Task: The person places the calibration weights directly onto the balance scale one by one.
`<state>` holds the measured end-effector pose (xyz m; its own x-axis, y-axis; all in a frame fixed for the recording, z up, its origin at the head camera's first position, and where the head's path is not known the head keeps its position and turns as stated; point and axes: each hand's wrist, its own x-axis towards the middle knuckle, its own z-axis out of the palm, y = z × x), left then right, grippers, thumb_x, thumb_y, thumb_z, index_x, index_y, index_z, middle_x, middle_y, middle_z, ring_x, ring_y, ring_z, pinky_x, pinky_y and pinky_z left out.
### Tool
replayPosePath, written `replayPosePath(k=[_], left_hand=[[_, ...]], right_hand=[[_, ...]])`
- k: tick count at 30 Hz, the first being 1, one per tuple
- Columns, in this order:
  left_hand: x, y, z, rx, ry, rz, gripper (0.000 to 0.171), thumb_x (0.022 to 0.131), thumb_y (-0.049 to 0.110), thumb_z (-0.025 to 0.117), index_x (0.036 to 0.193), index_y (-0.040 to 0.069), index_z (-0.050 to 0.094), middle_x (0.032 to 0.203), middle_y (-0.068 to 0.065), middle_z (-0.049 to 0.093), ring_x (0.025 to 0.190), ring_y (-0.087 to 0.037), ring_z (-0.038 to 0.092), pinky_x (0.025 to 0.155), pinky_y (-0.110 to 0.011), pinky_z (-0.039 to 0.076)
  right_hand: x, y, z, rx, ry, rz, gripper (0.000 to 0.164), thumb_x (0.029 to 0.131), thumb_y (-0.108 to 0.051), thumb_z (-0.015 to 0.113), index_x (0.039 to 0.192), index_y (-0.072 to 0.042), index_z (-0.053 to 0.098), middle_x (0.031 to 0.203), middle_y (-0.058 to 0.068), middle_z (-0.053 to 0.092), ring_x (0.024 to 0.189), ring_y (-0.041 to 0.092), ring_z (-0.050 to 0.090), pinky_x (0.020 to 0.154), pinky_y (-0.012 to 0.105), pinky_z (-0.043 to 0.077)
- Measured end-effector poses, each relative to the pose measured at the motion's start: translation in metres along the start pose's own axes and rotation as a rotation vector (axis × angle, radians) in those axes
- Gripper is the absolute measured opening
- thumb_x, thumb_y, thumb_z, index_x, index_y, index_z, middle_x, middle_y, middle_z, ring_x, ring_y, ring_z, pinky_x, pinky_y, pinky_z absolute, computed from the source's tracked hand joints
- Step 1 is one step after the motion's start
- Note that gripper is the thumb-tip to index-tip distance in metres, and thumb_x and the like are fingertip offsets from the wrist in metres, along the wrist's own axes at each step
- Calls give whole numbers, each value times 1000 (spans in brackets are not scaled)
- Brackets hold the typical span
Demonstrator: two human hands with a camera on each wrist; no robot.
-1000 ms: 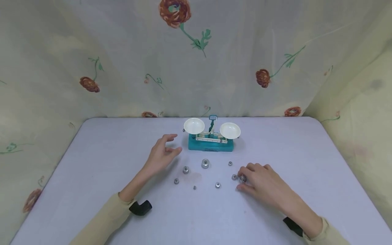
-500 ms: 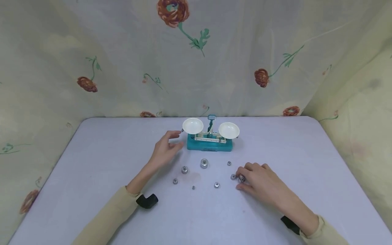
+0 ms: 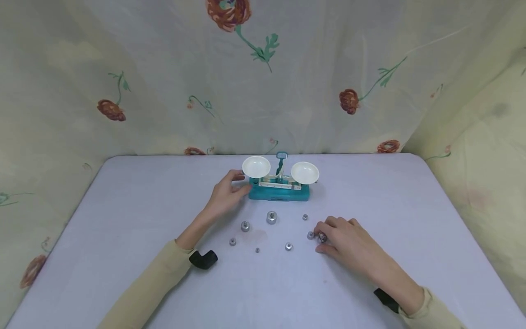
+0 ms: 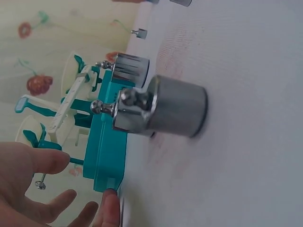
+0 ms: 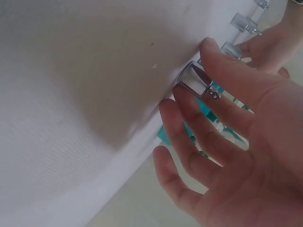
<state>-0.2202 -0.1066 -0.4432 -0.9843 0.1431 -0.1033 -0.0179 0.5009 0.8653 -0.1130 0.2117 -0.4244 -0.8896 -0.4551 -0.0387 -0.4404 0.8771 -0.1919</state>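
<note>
A teal balance scale (image 3: 279, 194) with two white pans stands at the back of the table. My left hand (image 3: 223, 195) is at its left end, fingers loosely bent; in the left wrist view one fingertip meets the end of the teal base (image 4: 102, 156). My right hand (image 3: 349, 242) rests low over the table, its thumb and fingers apart around a small metal weight (image 5: 193, 80). That weight stands upright, and no firm pinch on it shows. Just left of it is another metal weight (image 3: 311, 235), close to the fingertips.
Several more knobbed metal weights stand between the hands, including the largest weight (image 3: 271, 217), a middle-sized weight (image 3: 245, 226) and a tiny weight (image 3: 257, 250). Flowered cloth (image 3: 287, 91) hangs behind the pale tabletop (image 3: 164, 196).
My left hand has moved right and away from me, up to the scale's left end. The right hand stays around the same weight. The head view has shifted slightly.
</note>
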Motion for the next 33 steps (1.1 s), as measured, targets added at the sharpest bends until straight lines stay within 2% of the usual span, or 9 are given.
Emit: replayPosePath(k=[9, 16, 24, 33], left_hand=[[9, 1, 5, 24, 0, 26, 54, 106, 23, 67, 154, 4, 48, 158, -23, 54, 138, -45, 64, 112, -54, 57], [10, 3, 7, 74, -30, 25, 55, 106, 23, 67, 153, 3, 49, 158, -23, 55, 141, -46, 61, 114, -54, 55], [12, 2, 7, 92, -76, 24, 56, 106, 22, 68, 153, 0, 49, 156, -23, 57, 133, -41, 66, 107, -50, 60], [12, -1, 8, 113, -84, 64, 59, 105, 20, 69, 156, 0, 47, 158, -23, 56, 130, -40, 67, 105, -50, 60]], right_hand=[[2, 0, -1, 21, -30, 23, 32, 89, -31, 89, 116, -20, 77, 104, -5, 74, 91, 13, 65, 89, 51, 55], [4, 3, -1, 33, -28, 19, 33, 87, -31, 90, 116, -20, 77, 104, -5, 75, 91, 12, 64, 85, 46, 54], [6, 4, -2, 25, -34, 13, 33, 87, -31, 91, 115, -19, 77, 103, -4, 75, 90, 12, 64, 84, 46, 56], [6, 4, -3, 20, -38, 11, 32, 87, -31, 91, 113, -19, 77, 102, -5, 75, 89, 11, 63, 83, 45, 55]])
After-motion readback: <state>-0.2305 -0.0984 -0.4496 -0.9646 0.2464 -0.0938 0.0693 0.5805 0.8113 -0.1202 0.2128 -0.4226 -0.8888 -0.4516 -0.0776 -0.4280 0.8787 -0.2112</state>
